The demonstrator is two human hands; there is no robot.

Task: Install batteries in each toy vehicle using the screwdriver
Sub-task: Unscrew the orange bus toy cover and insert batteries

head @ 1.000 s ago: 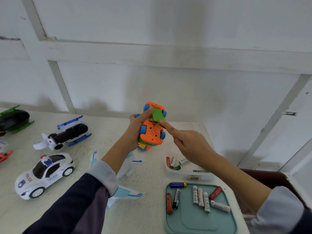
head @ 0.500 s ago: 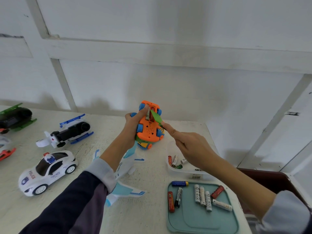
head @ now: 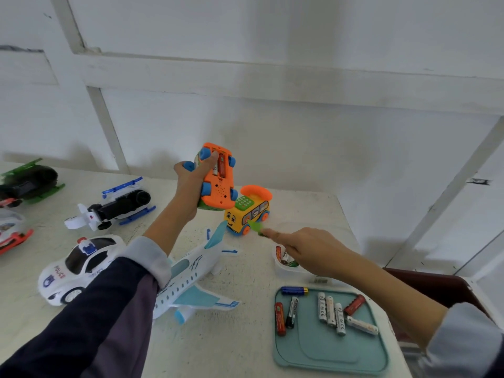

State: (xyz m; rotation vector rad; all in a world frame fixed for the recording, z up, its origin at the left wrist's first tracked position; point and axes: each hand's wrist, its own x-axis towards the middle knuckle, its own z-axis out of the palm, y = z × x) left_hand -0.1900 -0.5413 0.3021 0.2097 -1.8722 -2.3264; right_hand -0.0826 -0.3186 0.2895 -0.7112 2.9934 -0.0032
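We hold the orange toy vehicle [head: 216,181] belly-up in the left hand [head: 191,186], fingers wrapped round its body, compartment open with batteries seated. The right hand [head: 308,251] pinches the green battery cover [head: 255,226] at its fingertips, low and right of the toy, well apart, above the surface [head: 245,336]. To do this well: keep the toy steady and set the cover down near the tray [head: 327,356], within reach. No screwdriver visible.
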